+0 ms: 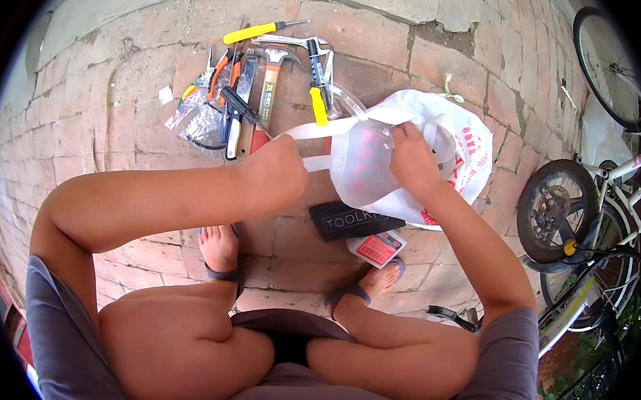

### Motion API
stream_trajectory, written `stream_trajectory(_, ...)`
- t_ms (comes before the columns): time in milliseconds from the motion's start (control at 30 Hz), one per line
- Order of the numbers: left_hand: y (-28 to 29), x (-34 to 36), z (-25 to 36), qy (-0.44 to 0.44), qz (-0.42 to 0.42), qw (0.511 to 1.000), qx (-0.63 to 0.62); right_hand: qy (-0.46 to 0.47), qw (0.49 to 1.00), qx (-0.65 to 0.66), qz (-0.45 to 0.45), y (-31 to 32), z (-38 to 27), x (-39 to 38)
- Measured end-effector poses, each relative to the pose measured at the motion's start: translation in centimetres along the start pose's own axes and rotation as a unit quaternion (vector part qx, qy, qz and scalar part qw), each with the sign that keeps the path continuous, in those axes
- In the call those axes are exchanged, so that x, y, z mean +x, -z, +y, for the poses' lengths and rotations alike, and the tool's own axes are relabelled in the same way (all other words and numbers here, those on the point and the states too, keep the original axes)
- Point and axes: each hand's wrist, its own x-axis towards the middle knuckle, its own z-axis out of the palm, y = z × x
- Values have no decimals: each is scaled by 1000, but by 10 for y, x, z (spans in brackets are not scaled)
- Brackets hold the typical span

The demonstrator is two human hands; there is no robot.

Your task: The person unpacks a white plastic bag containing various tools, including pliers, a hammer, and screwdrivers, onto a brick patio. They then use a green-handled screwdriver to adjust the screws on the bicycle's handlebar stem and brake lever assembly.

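Observation:
A white plastic bag [467, 146] with red print lies on the brick ground in front of me, partly full. My left hand [278, 170] is closed around the end of a white strip that stretches from the bag's mouth. At the bag's rim my right hand [412, 158] is closed, with the thin plastic pinched in its fingers. Between the hands the bag's mouth hangs open toward me. A clear curved piece of plastic [349, 100] shows at its far edge. White rolled material [440, 137] sits inside; the rest of the contents is hidden.
Beyond my hands lie a claw hammer [268, 89], a yellow screwdriver [253, 33], a yellow-handled knife [317, 102], a wrench [300, 42], pliers [218, 71] and a clear bag [202, 125]. Near my feet are a black pouch [326, 226] and red-white box [377, 248]. A bicycle [587, 236] stands right.

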Motion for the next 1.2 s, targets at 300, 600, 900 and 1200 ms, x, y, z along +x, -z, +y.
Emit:
stream_trajectory(300,28,20,-13,15,19,1000,17,66,948,-183,252,16,51,56)
stream_trajectory(600,30,16,-20,25,-116,992,-40,-152,970,9,-189,79,0,-10)
stream_trajectory(900,-46,34,4,-12,-58,995,-75,-17,886,448,-118,34,-44,-3)
stream_trajectory(1200,-30,28,0,-9,-25,995,-94,102,954,-263,107,-15,74,10)
